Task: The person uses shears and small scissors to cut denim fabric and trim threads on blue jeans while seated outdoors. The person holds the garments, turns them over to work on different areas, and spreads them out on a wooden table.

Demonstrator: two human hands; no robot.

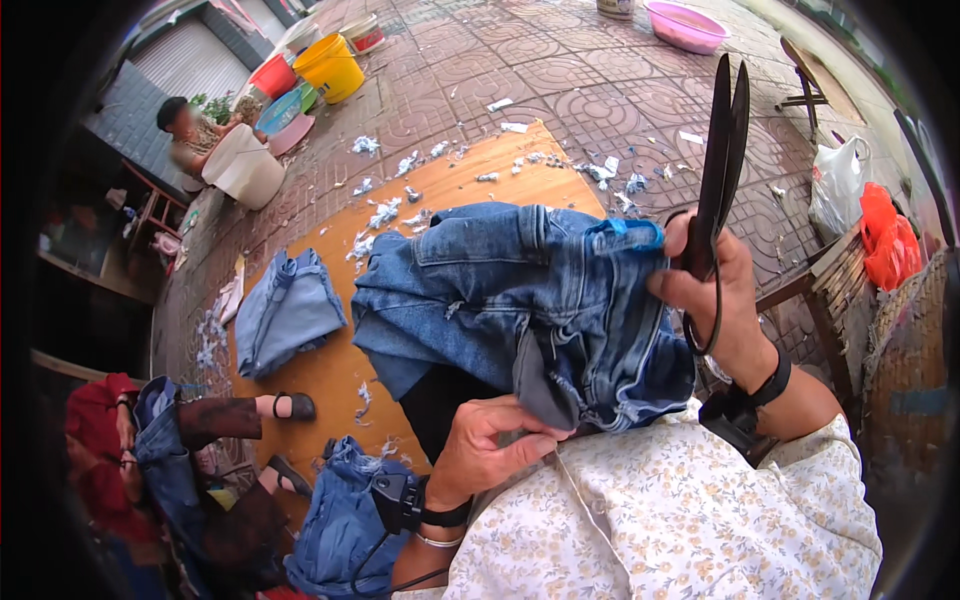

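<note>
A pair of blue jeans [500,290] lies bunched across my lap, waistband toward the right. My left hand [490,440] pinches a dark grey pocket lining [545,385] at the garment's lower edge. My right hand [715,295] grips the waistband at the jeans' right side and also holds large black scissors [722,160], blades closed and pointing up. Both wrists wear black straps.
A wooden board [470,190] on the paved ground carries denim scraps and a folded jeans piece [285,310]. More denim [340,520] lies at lower left beside a seated person's sandalled feet [290,405]. Coloured buckets [330,65] and another person sit far left. Plastic bags [860,200] lie on a bench at right.
</note>
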